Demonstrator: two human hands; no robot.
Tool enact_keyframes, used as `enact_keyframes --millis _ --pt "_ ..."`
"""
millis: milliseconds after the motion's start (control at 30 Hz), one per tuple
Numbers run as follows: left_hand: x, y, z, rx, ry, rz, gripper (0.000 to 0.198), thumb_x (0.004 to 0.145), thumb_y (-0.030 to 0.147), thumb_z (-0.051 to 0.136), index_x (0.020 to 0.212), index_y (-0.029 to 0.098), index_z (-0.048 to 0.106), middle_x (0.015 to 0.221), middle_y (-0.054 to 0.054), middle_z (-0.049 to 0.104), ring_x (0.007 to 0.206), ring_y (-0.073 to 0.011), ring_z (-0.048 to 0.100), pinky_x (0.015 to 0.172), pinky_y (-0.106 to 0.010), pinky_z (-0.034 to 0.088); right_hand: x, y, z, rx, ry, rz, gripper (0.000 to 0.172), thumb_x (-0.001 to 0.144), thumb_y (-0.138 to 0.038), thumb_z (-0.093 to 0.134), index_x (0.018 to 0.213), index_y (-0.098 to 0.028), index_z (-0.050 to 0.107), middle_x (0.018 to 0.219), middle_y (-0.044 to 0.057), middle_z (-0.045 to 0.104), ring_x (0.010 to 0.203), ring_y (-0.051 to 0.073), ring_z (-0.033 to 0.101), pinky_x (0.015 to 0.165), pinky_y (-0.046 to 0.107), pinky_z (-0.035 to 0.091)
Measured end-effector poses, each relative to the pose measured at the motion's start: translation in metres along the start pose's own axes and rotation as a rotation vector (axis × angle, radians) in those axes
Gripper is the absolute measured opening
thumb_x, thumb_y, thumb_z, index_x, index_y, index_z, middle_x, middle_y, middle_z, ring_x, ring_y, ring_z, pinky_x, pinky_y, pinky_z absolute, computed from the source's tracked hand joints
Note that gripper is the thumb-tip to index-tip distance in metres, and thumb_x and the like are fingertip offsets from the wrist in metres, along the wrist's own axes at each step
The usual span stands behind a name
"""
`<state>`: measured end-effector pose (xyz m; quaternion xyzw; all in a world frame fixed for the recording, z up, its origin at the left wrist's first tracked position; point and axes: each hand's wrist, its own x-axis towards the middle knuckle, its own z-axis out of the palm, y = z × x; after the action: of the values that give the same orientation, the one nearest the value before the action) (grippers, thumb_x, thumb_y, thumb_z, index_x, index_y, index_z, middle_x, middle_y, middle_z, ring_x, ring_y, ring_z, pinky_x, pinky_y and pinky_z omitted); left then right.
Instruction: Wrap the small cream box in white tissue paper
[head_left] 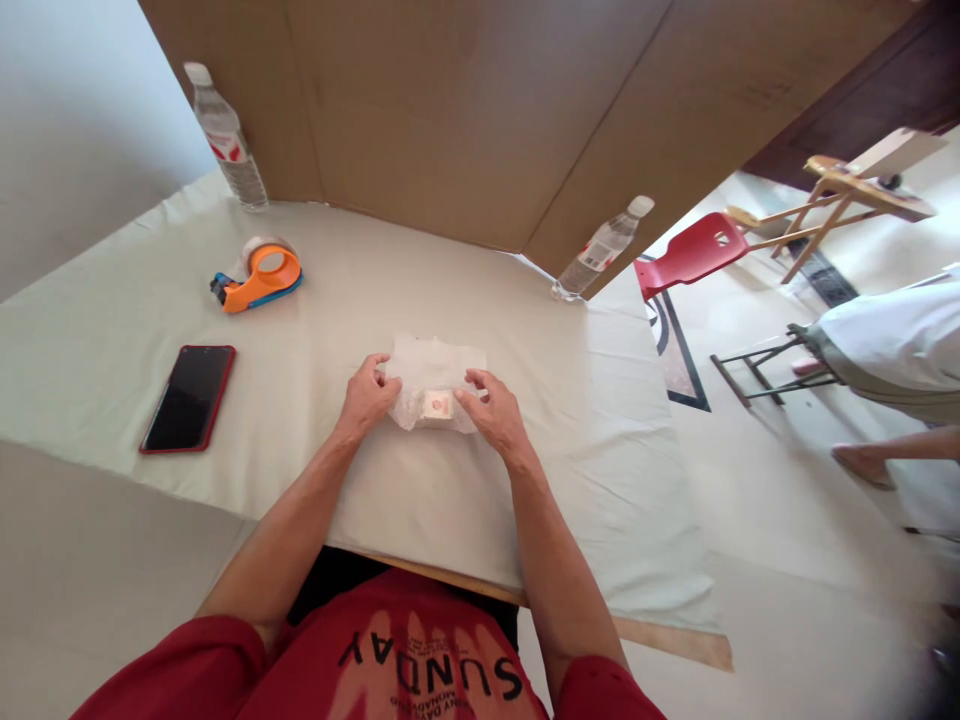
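Observation:
A small pale box (437,405) with a reddish mark on top lies near the front edge of a sheet of translucent white wrapping (439,355), which looks like bubble wrap. My left hand (367,396) is at the sheet's left edge, fingers curled, with thumb and forefinger closed on the wrapping. On the other side, my right hand (493,410) grips the sheet's right edge between bent fingers, its thumb close to the box. The wrapping rises a little around the box's sides. Some fingertips are hidden by the sheet.
An orange and blue tape dispenser (262,278) and a phone with a red case (189,398) lie to the left on the cloth-covered table (600,480). Two water bottles (229,145) stand before a cardboard panel (450,110). At right are a red chair (694,255) and a person (892,340).

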<state>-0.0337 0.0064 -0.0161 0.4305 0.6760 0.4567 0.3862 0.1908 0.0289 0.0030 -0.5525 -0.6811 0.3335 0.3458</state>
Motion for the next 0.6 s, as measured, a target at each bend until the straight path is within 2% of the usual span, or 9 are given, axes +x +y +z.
enact_keyframes --millis 133,200,267,333,367,400,467,533,600 --pt "0.002 0.0 -0.003 -0.05 -0.012 -0.031 0.052 0.066 0.02 0.054 0.117 0.014 0.06 0.057 0.008 0.047 0.053 -0.012 0.046 0.054 -0.024 0.038 -0.013 -0.006 -0.007 0.113 -0.137 -0.041 0.033 0.084 -0.038 0.062 0.111 -0.022 0.071 0.087 0.003 0.071 0.081 0.019 0.064 0.083 0.037 0.052" --pt "0.001 0.001 -0.004 -0.077 -0.022 -0.04 0.052 0.064 0.019 0.053 0.116 0.014 0.06 0.057 0.008 0.046 0.052 -0.0117 0.045 0.053 -0.023 0.037 -0.025 -0.01 -0.017 0.182 -0.354 -0.078 0.03 0.084 -0.039 0.065 0.108 -0.024 0.073 0.085 0.002 0.072 0.082 0.019 0.066 0.082 0.035 0.053" --pt "0.001 0.002 -0.004 -0.083 -0.026 -0.049 0.053 0.064 0.019 0.053 0.116 0.014 0.06 0.057 0.008 0.046 0.051 -0.0117 0.045 0.052 -0.023 0.037 -0.037 -0.012 -0.027 0.18 -0.676 -0.048 0.026 0.083 -0.039 0.068 0.104 -0.025 0.075 0.084 0.001 0.074 0.08 0.019 0.067 0.076 0.032 0.053" --pt "0.001 0.002 -0.004 -0.077 -0.027 -0.055 0.053 0.065 0.02 0.053 0.118 0.014 0.059 0.058 0.008 0.047 0.051 -0.012 0.045 0.052 -0.024 0.038 -0.047 -0.013 -0.033 0.142 -0.85 0.009 0.02 0.083 -0.038 0.067 0.097 -0.026 0.076 0.08 0.0 0.074 0.073 0.018 0.066 0.066 0.029 0.052" --pt "0.001 0.002 -0.003 -0.065 -0.025 -0.048 0.053 0.065 0.02 0.052 0.118 0.014 0.059 0.059 0.007 0.048 0.051 -0.0123 0.046 0.052 -0.024 0.038 -0.05 -0.013 -0.033 0.12 -0.835 0.03 0.018 0.084 -0.037 0.065 0.092 -0.025 0.075 0.076 0.0 0.073 0.068 0.017 0.064 0.061 0.028 0.05" --pt "0.001 0.001 -0.003 -0.046 -0.018 -0.036 0.053 0.065 0.02 0.052 0.118 0.014 0.06 0.059 0.007 0.049 0.052 -0.0125 0.046 0.053 -0.025 0.038 -0.051 -0.013 -0.032 0.098 -0.756 0.04 0.017 0.086 -0.036 0.062 0.087 -0.024 0.074 0.073 0.0 0.071 0.065 0.017 0.062 0.059 0.028 0.048" --pt "0.003 0.0 -0.003 -0.005 -0.009 -0.007 0.053 0.065 0.02 0.053 0.117 0.014 0.06 0.06 0.007 0.05 0.054 -0.013 0.048 0.056 -0.025 0.038 -0.048 -0.014 -0.024 0.042 -0.484 0.014 0.019 0.088 -0.035 0.058 0.087 -0.023 0.072 0.074 0.001 0.07 0.066 0.017 0.062 0.063 0.029 0.049" --pt "0.004 -0.002 -0.004 0.023 -0.02 0.014 0.054 0.065 0.02 0.054 0.119 0.013 0.059 0.06 0.007 0.05 0.056 -0.0137 0.049 0.057 -0.025 0.038 -0.04 -0.014 -0.01 -0.048 -0.253 -0.088 0.023 0.084 -0.034 0.063 0.103 -0.023 0.071 0.097 0.006 0.074 0.087 0.022 0.066 0.078 0.035 0.053" --pt "0.006 -0.004 -0.005 0.04 -0.032 0.028 0.056 0.065 0.021 0.054 0.12 0.013 0.059 0.06 0.007 0.051 0.057 -0.014 0.049 0.058 -0.026 0.038 -0.031 -0.014 0.006 -0.142 -0.189 -0.216 0.048 0.076 -0.029 0.071 0.124 -0.024 0.064 0.128 0.011 0.067 0.116 0.029 0.061 0.099 0.043 0.049"
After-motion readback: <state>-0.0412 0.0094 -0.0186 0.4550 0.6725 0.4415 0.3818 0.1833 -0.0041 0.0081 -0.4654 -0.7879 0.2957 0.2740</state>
